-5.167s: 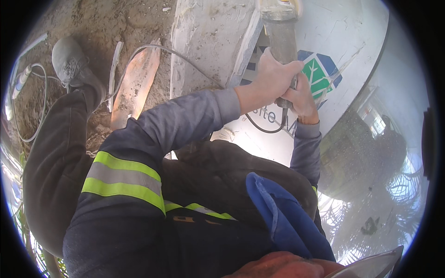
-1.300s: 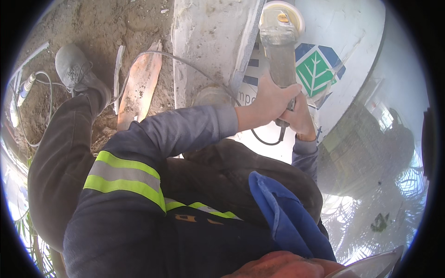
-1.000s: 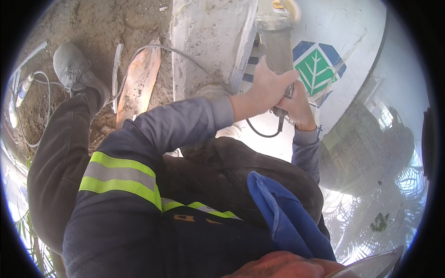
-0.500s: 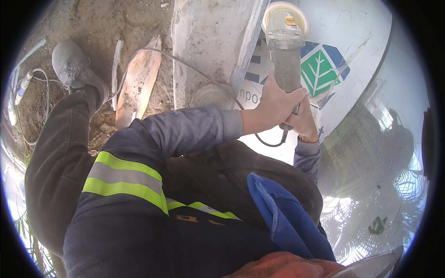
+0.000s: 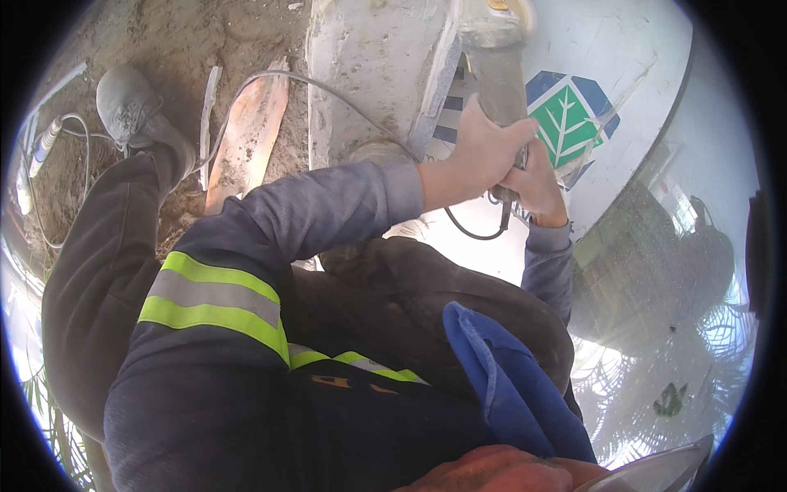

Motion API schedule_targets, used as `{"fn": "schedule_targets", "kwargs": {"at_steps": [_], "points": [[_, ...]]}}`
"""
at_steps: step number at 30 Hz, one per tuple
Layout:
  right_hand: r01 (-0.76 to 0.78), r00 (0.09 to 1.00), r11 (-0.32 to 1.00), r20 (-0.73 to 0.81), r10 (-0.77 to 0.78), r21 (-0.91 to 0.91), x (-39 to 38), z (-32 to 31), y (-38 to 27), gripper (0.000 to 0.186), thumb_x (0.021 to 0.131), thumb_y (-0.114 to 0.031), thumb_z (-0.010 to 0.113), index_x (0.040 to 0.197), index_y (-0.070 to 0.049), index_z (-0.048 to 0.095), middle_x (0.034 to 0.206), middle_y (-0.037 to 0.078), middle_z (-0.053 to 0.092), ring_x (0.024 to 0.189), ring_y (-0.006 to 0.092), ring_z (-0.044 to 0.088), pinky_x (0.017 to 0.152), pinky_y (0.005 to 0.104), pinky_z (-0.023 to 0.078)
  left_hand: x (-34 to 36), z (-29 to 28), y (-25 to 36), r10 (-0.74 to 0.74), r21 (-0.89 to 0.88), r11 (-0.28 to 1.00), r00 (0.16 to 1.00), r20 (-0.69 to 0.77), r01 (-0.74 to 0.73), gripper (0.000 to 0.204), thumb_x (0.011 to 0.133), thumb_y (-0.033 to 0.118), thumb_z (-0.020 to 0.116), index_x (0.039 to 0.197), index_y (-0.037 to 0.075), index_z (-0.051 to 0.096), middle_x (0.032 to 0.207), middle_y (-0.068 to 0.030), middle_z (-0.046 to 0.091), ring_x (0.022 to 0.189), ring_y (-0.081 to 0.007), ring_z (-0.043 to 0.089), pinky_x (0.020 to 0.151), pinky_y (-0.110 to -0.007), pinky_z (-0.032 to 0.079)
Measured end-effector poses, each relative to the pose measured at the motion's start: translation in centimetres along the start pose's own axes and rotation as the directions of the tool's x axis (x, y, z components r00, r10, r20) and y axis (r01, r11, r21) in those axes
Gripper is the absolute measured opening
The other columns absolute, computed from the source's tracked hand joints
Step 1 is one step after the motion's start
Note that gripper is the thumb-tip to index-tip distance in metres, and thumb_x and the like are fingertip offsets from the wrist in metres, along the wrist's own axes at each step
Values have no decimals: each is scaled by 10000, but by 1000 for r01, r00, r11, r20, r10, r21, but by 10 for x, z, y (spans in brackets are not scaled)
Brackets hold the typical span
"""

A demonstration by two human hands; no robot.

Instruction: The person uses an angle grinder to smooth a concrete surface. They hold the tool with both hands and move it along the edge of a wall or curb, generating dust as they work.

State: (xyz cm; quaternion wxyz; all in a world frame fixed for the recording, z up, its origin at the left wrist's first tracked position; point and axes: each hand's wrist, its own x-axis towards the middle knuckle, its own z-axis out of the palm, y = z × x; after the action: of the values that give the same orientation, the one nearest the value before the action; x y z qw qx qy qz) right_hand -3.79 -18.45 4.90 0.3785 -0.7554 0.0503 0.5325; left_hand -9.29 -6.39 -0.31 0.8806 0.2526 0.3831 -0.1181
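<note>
Head view, both hands (image 5: 500,160) gripping grinder (image 5: 500,70)

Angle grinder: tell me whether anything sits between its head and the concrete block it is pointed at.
Nothing visible does. Both hands grip the angle grinder, left hand on the body, right hand lower by the cable. Its head lies at the edge of the concrete block near the picture's top rim, with no object between them.

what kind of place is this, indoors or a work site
Most likely an outdoor work site. Bare dirt ground lies beside a rough concrete block, and both hands, left hand and right hand, grip a dusty angle grinder trailing a cable.
</note>
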Motion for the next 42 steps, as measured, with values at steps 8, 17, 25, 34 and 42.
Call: {"fn": "schedule_targets", "kwargs": {"at_steps": [8,17,25,34,42], "points": [[125,991,989,-44,-129,-85,-38,4,28,674,731,-198,843,1280,50,541,1101,73,679,957,131,657,799,269,529,-31,6,-26,63,75,995,998,9,-64,525,841,180,768,1246,-46,521,1079,-136,664,967,-200,667,856,-360,551],[66,997,995,-26,-69,-81,-13,0,14,482,725,-152,806,1123,58,634,948,90,709,826,130,681,708,277,540,-9,-1,-14,94,23,995,996,2,-94,517,840,176,760,1235,-51,517,1061,-133,655,939,-193,666,822,-355,561],[16,1000,996,-9,-16,-84,-3,1,5,540,729,-189,820,1167,52,616,985,70,693,792,119,674,665,267,536,1,-3,-11,63,-3,998,998,-7,-63,521,834,179,777,1229,-48,522,1085,-145,660,956,-200,667,837,-354,558],[173,982,977,-55,-181,-124,-37,8,33,603,709,-204,827,1205,59,610,1016,63,693,865,133,673,736,271,538,-34,1,-29,53,40,998,998,37,-55,524,837,168,774,1249,-35,520,1087,-139,657,1012,-202,654,889,-354,541],[58,998,993,4,-58,-104,-3,0,20,557,738,-201,811,1191,56,614,967,58,694,794,115,674,670,260,535,-6,-6,-13,130,12,991,991,7,-130,523,826,165,777,1230,-54,525,1056,-133,667,951,-194,670,820,-356,562]]}}
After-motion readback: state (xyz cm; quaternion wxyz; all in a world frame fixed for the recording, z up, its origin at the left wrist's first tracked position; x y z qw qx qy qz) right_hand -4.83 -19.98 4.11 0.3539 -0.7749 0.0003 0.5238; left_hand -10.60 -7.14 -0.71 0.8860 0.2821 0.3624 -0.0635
